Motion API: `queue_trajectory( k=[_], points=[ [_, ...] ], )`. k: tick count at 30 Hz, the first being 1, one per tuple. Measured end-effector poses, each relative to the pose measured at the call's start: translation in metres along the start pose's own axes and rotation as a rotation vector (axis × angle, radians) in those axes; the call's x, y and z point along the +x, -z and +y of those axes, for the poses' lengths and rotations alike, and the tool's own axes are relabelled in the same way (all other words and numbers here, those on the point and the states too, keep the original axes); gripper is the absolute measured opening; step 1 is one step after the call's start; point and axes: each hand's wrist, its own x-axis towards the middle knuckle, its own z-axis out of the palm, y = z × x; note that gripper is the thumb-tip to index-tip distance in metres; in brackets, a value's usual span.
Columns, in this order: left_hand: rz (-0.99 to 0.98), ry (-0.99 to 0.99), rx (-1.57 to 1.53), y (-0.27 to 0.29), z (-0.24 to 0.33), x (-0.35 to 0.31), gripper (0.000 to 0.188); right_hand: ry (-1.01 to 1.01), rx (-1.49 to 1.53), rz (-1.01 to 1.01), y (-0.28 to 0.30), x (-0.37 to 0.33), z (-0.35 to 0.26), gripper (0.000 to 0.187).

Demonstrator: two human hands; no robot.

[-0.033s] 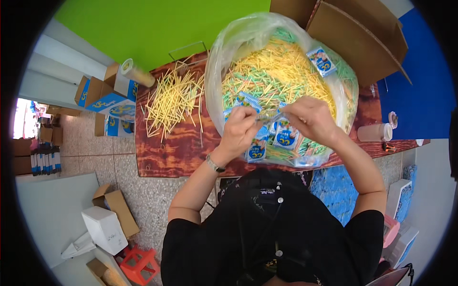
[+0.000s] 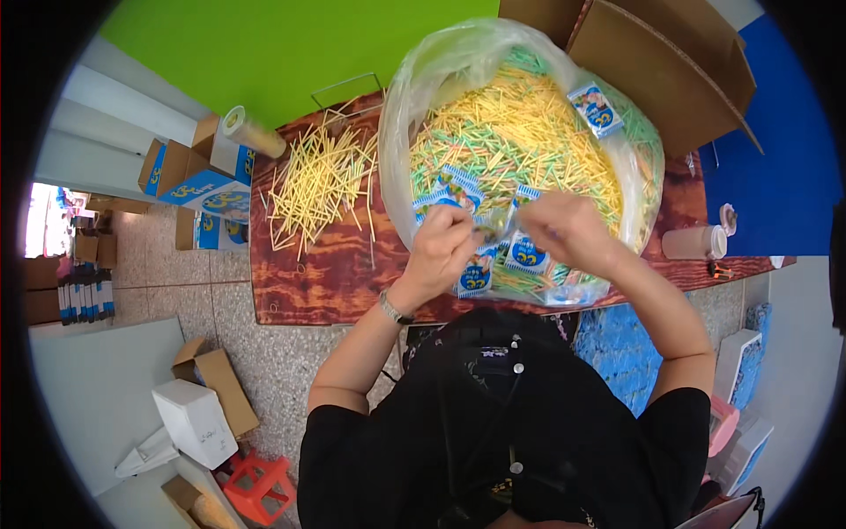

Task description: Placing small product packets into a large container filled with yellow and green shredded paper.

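My left hand (image 2: 441,249) is closed, its fingers pinching a small clear plastic bag (image 2: 491,227) that looks blurred. Close by on the right, my right hand (image 2: 568,231) has curled fingers smeared by motion, so its grip is unclear. Both hands are over a large clear plastic sack (image 2: 398,132) full of thin yellow, green and pinkish sticks (image 2: 502,115). Several blue-and-white printed packets lie on the sticks: one packet (image 2: 458,187) beyond my left hand, another packet (image 2: 476,271) below it, a third (image 2: 527,253) beneath my right hand. One more packet (image 2: 596,110) rests at the sack's far right.
A loose pile of yellow sticks (image 2: 322,189) lies on the reddish-brown tabletop (image 2: 300,295) at left, near a tipped tub (image 2: 256,137). An open cardboard box (image 2: 656,75) stands at back right. A lidded jar (image 2: 693,243) is at right. Boxes and a red stool (image 2: 257,487) stand on the floor.
The clear bag stretched between both hands before; now my right hand is blurred and slightly lower, with its fingers apart from my left hand. My left hand has hardly moved.
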Motion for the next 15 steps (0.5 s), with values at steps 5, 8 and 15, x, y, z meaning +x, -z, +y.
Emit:
queue_trajectory(
  k=[5, 8, 15],
  points=[
    [-0.253, 0.28, 0.079, -0.011, -0.017, -0.071, 0.014, -0.181, 0.157, -0.172, -0.078, -0.045, 0.011, 0.006],
    [-0.234, 0.459, 0.053, -0.024, -0.005, -0.087, 0.042, -0.287, 0.151, -0.15, -0.111, -0.059, 0.015, 0.01],
    [-0.166, 0.245, 0.421, -0.041, -0.02, -0.091, 0.08, -0.328, -0.422, 0.139, -0.058, -0.05, 0.047, 0.024]
  ],
)
